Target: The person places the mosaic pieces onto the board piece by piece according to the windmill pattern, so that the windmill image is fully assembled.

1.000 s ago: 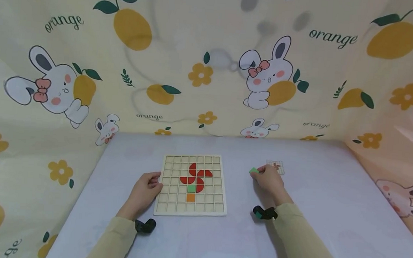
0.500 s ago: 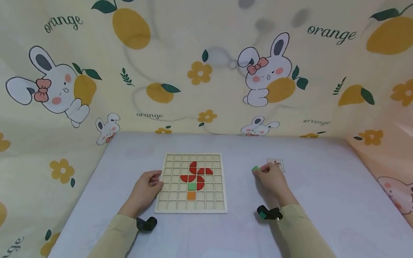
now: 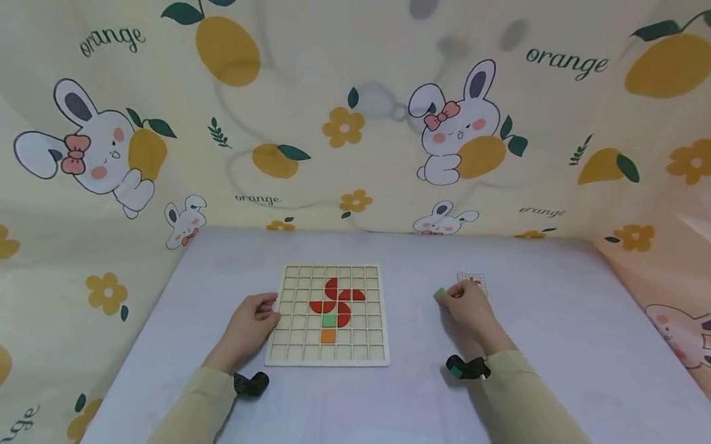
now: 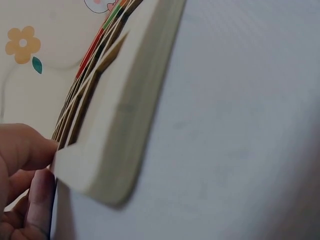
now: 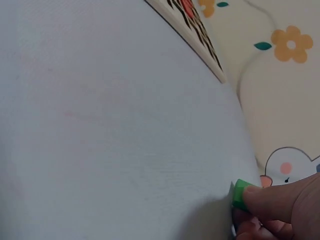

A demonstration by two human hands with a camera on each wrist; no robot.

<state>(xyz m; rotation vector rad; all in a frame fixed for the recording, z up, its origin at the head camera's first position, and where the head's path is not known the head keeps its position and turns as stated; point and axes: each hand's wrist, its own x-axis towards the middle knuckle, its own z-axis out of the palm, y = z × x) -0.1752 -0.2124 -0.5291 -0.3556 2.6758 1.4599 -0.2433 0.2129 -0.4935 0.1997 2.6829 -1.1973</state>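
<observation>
A square wooden grid board [image 3: 360,351] lies on the table. Red quarter-round pieces [image 3: 344,314] form a pinwheel near its middle, with a green square [image 3: 329,321] and an orange square [image 3: 328,336] in the cells below. At the board's left side, my left hand [image 3: 245,331] grips the rim, thumb [image 4: 30,150] over the edge and fingers beside it. Well right of the board, my right hand [image 3: 472,314] pinches a small green block [image 5: 241,194] between thumb and fingers, low over the table. Part of that block is hidden by the thumb.
A small card [image 3: 480,280] printed with a grid and red pattern lies just behind the right hand, which partly covers it. White cloth covers the table [image 3: 380,420]. A patterned curtain [image 3: 313,111] rises behind and at both sides.
The right hand, holding the green block, has shifted slightly right and covers more of the card. The left hand has stayed at the board's edge.
</observation>
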